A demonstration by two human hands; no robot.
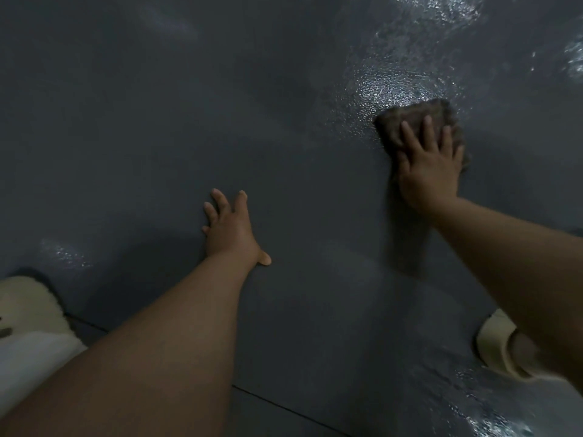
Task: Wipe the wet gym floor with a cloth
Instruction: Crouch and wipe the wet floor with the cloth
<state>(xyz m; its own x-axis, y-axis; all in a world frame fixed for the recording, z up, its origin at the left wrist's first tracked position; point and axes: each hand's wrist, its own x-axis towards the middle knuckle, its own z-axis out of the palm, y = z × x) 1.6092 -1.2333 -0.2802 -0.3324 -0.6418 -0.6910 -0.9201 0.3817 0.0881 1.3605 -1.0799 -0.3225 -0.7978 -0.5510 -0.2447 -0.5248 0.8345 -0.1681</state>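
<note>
The right hand (pixel 427 167) presses flat, fingers spread and straight, on a brown cloth (pixel 419 121) lying on the dark gym floor (pixel 157 121) at the edge of a glistening wet patch (pixel 388 86). The left hand (pixel 232 227) rests flat on the floor, its grip wide and holding nothing, well apart from the cloth.

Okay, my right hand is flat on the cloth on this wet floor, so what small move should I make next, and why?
Probably push the brown fuzzy cloth forward, away from you, under your right hand. Glistening water sits just beyond its far edge, while the dark grey textured floor nearer you looks matte. Your left hand rests flat there as a brace.
</note>
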